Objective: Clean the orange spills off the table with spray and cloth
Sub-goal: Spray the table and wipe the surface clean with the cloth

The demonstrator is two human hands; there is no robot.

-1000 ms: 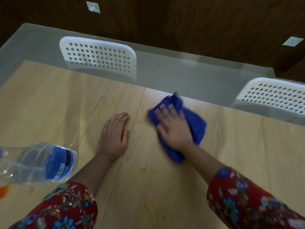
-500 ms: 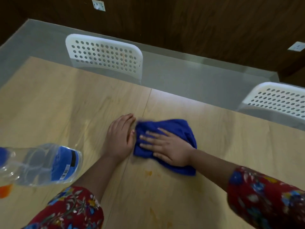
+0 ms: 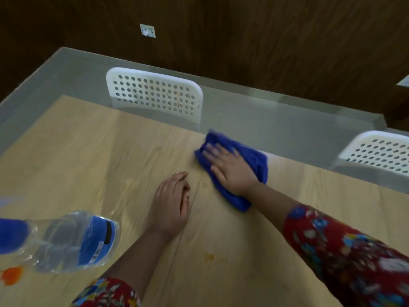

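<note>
The blue cloth [image 3: 257,161] lies bunched on the light wooden desk [image 3: 88,151], close to its far edge and just right of a seam [image 3: 192,209] that runs across the desktop; its far corner is blurred. The right hand [image 3: 230,171] lies flat on top of the cloth, palm down, fingers straight and spread a little, pressing it to the wood rather than gripping it; the left hand [image 3: 171,202] rests palm down on the bare desk just left of the seam, fingers straight and close together, holding nothing, near the cloth but apart from it. Both forearms come out of red floral sleeves [image 3: 354,251].

A bright orange spill [image 3: 12,274] sits at the lower left corner of the desk; a fainter orange spot [image 3: 209,257] lies nearer the person, between the two forearms. A clear plastic bottle [image 3: 66,240] with a blue label is at the lower left, just beside the bright spill, its blue top toward the left edge of the view; whether it stands or lies I cannot tell.

Beyond the desk, two white perforated chairs [image 3: 155,94] [image 3: 380,151] stand on a grey floor [image 3: 276,120]; behind them is a dark wood-panelled wall [image 3: 265,41] with a white socket [image 3: 147,30].
</note>
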